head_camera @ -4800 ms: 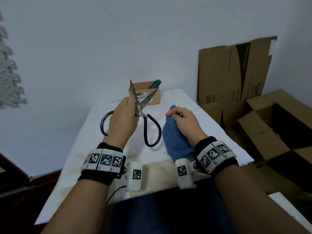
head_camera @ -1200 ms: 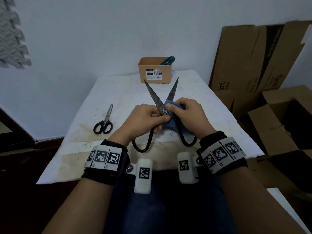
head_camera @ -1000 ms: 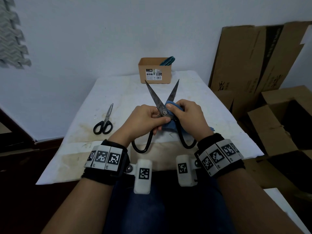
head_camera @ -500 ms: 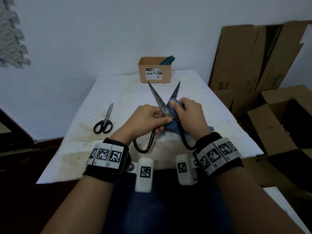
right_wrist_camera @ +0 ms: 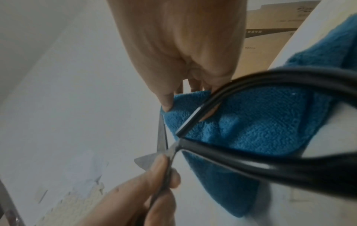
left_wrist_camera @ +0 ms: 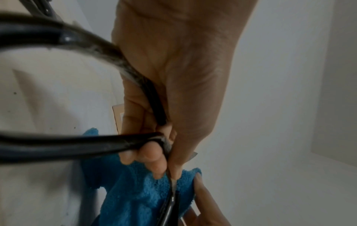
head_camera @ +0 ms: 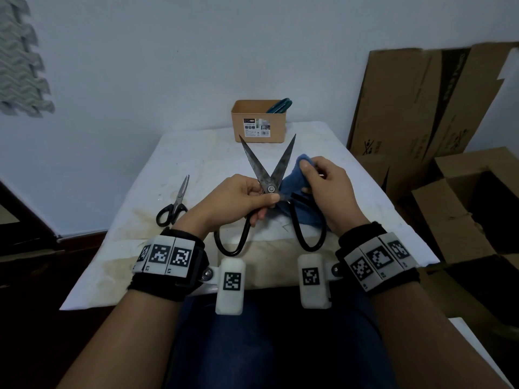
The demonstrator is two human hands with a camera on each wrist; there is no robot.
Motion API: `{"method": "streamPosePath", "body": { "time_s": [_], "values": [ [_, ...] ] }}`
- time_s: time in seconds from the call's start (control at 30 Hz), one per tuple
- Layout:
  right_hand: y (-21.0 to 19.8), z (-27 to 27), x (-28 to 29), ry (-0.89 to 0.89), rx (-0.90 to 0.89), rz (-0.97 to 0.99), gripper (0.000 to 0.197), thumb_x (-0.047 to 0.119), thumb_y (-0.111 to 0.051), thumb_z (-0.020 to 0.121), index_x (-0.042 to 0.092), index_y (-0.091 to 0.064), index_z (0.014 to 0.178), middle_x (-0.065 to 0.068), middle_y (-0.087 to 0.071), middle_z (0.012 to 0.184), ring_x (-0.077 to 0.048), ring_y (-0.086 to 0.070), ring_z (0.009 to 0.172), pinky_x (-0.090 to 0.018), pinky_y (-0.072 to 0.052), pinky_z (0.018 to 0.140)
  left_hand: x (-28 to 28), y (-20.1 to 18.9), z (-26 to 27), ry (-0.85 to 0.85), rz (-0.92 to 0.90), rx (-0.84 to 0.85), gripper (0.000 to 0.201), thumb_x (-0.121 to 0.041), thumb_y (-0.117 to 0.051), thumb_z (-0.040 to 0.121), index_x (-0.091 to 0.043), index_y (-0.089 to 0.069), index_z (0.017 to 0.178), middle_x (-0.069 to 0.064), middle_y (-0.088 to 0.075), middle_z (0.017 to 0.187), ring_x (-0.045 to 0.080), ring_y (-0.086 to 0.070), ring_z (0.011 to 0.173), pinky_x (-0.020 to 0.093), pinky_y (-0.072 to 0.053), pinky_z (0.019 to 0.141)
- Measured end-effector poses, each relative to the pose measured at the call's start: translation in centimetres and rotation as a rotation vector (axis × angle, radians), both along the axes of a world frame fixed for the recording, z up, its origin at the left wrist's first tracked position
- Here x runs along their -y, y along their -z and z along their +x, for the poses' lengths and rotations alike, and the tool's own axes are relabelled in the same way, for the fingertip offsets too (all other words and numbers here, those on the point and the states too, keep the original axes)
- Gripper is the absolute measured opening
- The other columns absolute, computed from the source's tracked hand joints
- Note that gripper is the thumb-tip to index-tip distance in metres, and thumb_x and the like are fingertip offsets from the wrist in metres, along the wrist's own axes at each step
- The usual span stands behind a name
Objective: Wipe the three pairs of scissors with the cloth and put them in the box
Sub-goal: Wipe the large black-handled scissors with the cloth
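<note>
The large scissors (head_camera: pixel 269 189) are held at the centre of the head view, blades spread in a V toward the top of the frame, black loop handles hanging toward the bottom. They are pinched at the pivot by the left hand (head_camera: pixel 233 200), thumb on top and fingers curled beneath; in the left wrist view the handles (left_wrist_camera: pixel 81 143) are blurred and cut off at the left edge, and the blade is seen only as a thin edge. The blue cloth (head_camera: pixel 297 192) is gripped by the right hand (head_camera: pixel 328 192) just right of the pivot, bunched between thumb and curled fingers; its lower part is hidden behind that hand and the right handle loop. Whether the cloth touches the right blade cannot be told from the head view; in the right wrist view the cloth (right_wrist_camera: pixel 251 122) lies against it near the pivot. The table (head_camera: pixel 196 153) is partly covered by the forearms. The box (head_camera: pixel 258 122) stands at upper centre, with teal handles (head_camera: pixel 280 105) showing above its rim, the blades hidden inside. The small scissors (head_camera: pixel 175 206) lie at centre left, partly behind the left wrist.
</note>
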State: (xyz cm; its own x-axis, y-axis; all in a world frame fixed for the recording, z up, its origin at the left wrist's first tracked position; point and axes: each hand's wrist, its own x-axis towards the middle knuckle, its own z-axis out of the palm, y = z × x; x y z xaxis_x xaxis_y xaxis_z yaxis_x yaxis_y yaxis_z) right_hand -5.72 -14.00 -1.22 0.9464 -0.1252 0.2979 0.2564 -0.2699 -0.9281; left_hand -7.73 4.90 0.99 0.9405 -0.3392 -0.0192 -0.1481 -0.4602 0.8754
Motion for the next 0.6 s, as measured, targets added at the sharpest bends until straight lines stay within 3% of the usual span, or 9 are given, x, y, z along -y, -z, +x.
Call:
{"method": "streamPosePath", "body": {
  "time_s": [0.07,0.17,0.33,0.6],
  "values": [
    [-0.4,0.0,0.0,-0.033,0.009,0.033,0.020,0.032,-0.061,0.093,0.012,-0.067,0.093,-0.008,-0.069,0.085,-0.019,-0.065,0.081,-0.045,-0.057,0.079,0.0,-0.1,0.0,0.007,-0.014,-0.017,0.027,-0.029,-0.070,0.093,-0.008,-0.066,0.078,0.008,-0.063,0.061,0.018,-0.053,0.049,0.025,-0.048,0.060],
    [-0.6,-0.1,-0.3,-0.088,-0.011,0.035,0.017,0.030,-0.070,0.087,0.016,-0.061,0.093,0.003,-0.065,0.074,-0.012,-0.063,0.074,-0.037,-0.055,0.072,0.1,-0.1,-0.1,-0.001,-0.037,-0.017,0.029,-0.027,-0.070,0.093,-0.011,-0.064,0.070,0.006,-0.061,0.057,0.018,-0.051,0.048,0.025,-0.048,0.057],
    [-0.6,0.1,-0.6,-0.126,-0.047,-0.108,0.025,0.033,-0.073,0.082,0.012,-0.062,0.087,-0.004,-0.067,0.085,-0.017,-0.063,0.082,-0.035,-0.051,0.074,0.4,-0.2,-0.1,-0.016,-0.004,0.002,0.030,-0.024,-0.068,0.095,-0.015,-0.062,0.066,0.004,-0.062,0.057,0.016,-0.052,0.048,0.023,-0.047,0.056],
    [0.0,0.2,-0.8,-0.051,-0.097,-0.145,0.026,0.041,-0.073,0.082,0.018,-0.061,0.083,0.002,-0.064,0.082,-0.011,-0.061,0.078,-0.024,-0.045,0.066,1.1,-0.5,0.1,-0.024,0.123,0.090,0.036,-0.029,-0.070,0.093,-0.015,-0.060,0.061,-0.004,-0.062,0.049,0.009,-0.056,0.045,0.014,-0.043,0.058]
  ]
}}
